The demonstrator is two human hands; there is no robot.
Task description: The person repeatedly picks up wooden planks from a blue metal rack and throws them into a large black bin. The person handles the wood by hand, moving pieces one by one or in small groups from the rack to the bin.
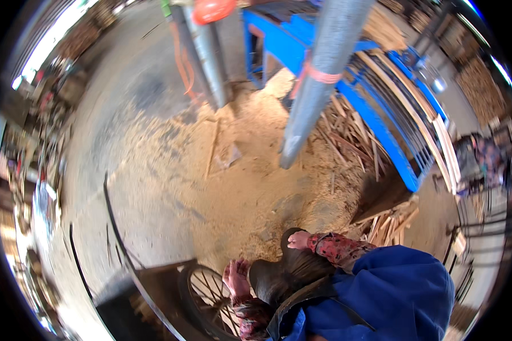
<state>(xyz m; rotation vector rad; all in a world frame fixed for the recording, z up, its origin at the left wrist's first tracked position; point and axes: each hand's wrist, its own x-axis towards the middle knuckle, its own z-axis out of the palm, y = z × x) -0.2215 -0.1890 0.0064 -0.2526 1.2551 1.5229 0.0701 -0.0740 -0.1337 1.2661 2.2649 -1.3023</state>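
My left hand (237,278) is raised in front of me with its fingers apart and nothing in it. Close by on its left is a spoked wheel (202,279) at the side of a dark metal cart (153,279). Over my dark trouser leg hangs my right hand (299,240), and no object shows in it. Its fingers are too small and blurred to tell whether they are curled. Both forearms wear red patterned sleeves (337,250). Beneath my hands the floor is covered with sawdust (250,199).
A blue metal machine frame (375,128) carries long wooden strips (407,96) at the right. Wood offcuts (392,224) lie heaped below it. Grey pipes (318,74) slant down in front, one wrapped with pink tape. Curved dark bars (114,219) rise from the cart.
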